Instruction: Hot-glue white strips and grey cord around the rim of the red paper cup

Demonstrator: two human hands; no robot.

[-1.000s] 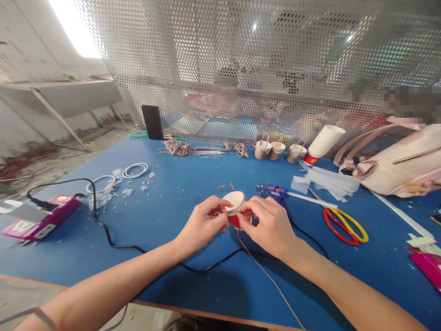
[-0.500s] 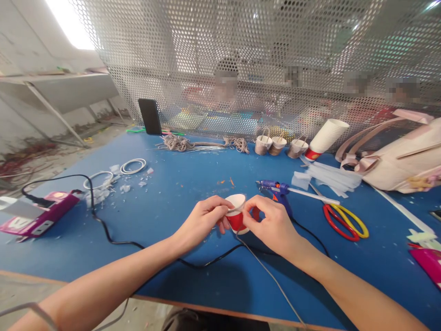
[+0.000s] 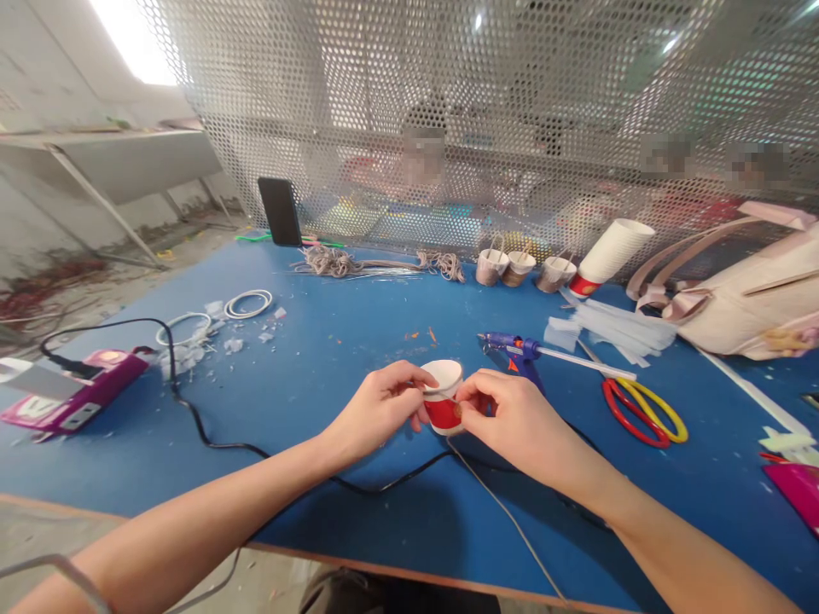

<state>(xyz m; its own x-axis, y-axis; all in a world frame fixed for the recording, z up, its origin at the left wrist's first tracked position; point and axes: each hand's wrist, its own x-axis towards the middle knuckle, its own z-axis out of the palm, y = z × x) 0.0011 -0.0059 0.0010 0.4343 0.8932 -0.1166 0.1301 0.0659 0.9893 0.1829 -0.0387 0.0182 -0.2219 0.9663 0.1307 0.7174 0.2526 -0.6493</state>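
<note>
A small red paper cup (image 3: 443, 397) with a white inside sits just above the blue table (image 3: 333, 341), held between both hands. My left hand (image 3: 379, 407) pinches its rim from the left, fingers closed. My right hand (image 3: 512, 417) is closed on the cup's right side, pressing a thin grey cord (image 3: 499, 505) against it; the cord trails down toward me across the table.
A blue glue gun (image 3: 519, 351) lies behind the cup, with red and yellow rings (image 3: 643, 411) to its right. Black cable (image 3: 211, 443), a pink power strip (image 3: 70, 394), wrapped cups (image 3: 518, 269), a cup stack (image 3: 607, 254), a bag (image 3: 742, 298) and a phone (image 3: 280, 211) stand around. People sit behind the mesh screen.
The cup has been turned and lowered a little between my hands. My right fingers have moved round its side and closed nearer the base.
</note>
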